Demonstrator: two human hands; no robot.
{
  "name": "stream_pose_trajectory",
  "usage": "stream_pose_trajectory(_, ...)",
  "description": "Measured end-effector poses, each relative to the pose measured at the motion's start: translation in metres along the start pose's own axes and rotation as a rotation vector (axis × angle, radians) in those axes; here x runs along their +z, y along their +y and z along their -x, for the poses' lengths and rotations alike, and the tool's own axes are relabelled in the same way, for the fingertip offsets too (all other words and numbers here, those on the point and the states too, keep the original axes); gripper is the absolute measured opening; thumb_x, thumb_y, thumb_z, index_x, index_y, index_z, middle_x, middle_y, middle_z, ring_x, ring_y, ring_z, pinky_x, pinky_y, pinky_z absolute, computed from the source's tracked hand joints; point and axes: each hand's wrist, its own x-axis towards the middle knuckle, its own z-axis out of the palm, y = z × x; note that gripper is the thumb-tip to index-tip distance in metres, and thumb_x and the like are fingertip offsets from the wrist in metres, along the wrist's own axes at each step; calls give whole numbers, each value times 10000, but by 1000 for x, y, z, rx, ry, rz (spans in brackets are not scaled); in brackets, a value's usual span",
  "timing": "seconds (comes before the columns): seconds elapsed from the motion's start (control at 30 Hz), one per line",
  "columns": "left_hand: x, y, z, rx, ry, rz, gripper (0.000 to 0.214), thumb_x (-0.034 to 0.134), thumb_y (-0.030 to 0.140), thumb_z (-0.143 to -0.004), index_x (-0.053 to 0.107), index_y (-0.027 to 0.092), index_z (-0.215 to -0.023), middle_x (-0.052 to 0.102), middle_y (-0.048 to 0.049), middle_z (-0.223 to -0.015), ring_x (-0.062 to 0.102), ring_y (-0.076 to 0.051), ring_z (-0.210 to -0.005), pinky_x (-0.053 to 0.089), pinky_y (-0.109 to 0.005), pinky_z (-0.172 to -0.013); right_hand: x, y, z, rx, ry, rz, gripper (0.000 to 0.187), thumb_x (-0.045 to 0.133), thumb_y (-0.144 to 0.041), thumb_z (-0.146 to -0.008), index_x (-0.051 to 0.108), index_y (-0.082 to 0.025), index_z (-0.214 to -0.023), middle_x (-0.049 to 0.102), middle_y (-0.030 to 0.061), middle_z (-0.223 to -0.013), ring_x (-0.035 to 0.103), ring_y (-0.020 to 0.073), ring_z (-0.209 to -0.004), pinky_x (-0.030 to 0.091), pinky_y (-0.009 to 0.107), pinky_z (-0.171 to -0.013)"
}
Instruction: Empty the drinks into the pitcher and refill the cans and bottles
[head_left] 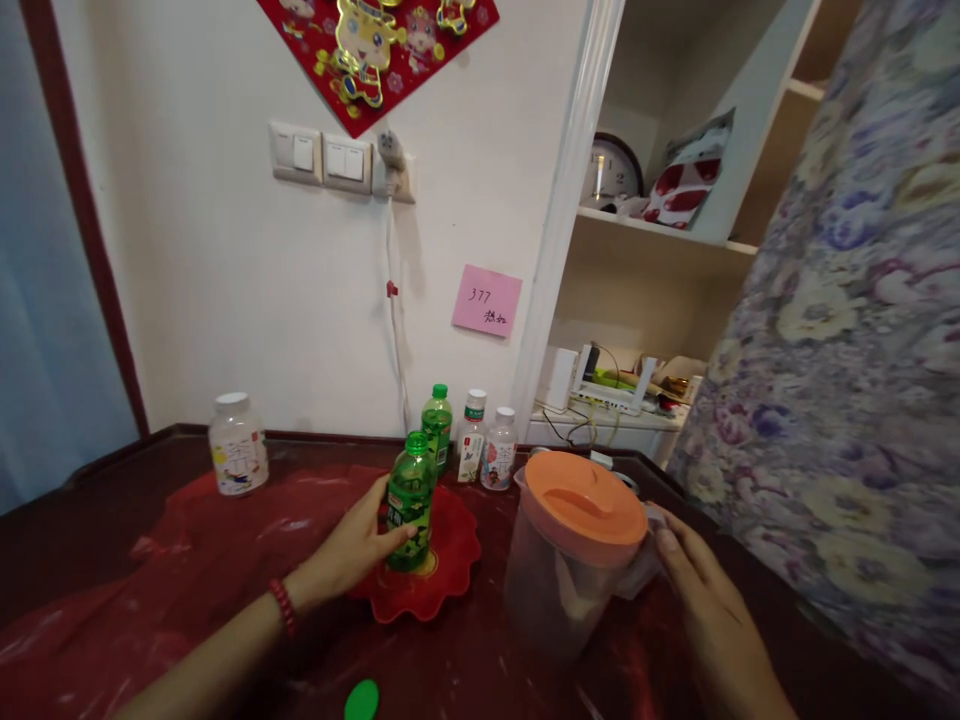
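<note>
My left hand (367,535), a red bead bracelet on its wrist, is wrapped round a green drink bottle (414,500). The bottle stands upright on a red scalloped plate (454,560); whether its top is capped I cannot make out. Over on the right, my right hand (694,565) closes on the handle of a clear plastic pitcher (555,590) with an orange lid (585,500). The pitcher stands upright on the table. A green round disc (362,700) lies near the front edge of the view.
Behind the plate stand another green bottle (437,420) and two small white-capped bottles, one (471,440) beside the other (499,450). A white-capped jar (238,445) is at the back left. Red film (217,530) covers the dark table's left part. A floral curtain (847,400) hangs right.
</note>
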Motion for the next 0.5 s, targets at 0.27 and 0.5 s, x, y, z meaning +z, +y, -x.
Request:
stream_pose_trajectory(0.27, 1, -1, 2, 17, -5, 51, 665, 656, 338, -824, 396, 169, -1412, 516, -169, -1484, 496, -315, -1366, 329, -518, -1189, 19, 20, 8, 214, -127, -384, 635, 757, -783, -780, 683, -195, -1009, 654, 65, -943, 647, 265, -803, 583, 333, -651)
stream_pose_trajectory(0.5, 2, -3, 5, 39, 18, 78, 691, 664, 277, -802, 394, 191, -1432, 517, -155, -1496, 480, -314, -1387, 315, -518, -1202, 27, 28, 4, 61, -109, -415, 684, 767, -783, -799, 434, -205, -650, 338, -49, -592, 340, 106, -456, 390, 189, -409)
